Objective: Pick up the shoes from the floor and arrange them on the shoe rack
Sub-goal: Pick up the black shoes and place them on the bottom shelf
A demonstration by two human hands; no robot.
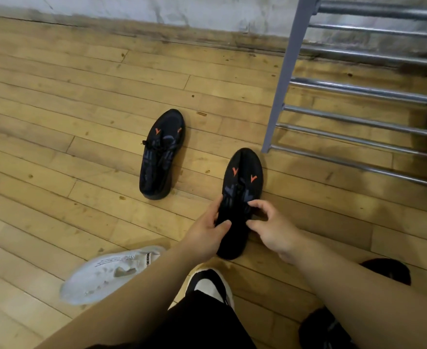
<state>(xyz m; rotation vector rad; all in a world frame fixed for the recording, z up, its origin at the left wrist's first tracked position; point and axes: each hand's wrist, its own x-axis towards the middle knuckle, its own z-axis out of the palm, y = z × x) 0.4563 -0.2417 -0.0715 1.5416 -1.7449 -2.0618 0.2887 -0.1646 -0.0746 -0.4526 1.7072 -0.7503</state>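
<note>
Head view: the left hand [207, 234] and right hand [274, 230] each have a grip closed on the near black shoe [243, 176], pinching its sides by the laces; it points toe-first at the shoe rack [284, 89], just beside the lower corner; the other black shoe [162, 152] lies apart on the floor [56, 122]; best lift it level and seat the sole across two bars [358, 90], lest it tip through.

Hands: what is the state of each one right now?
Left hand: fingers curled on the near black shoe, holding it.
Right hand: fingers pinch the same shoe.
</note>
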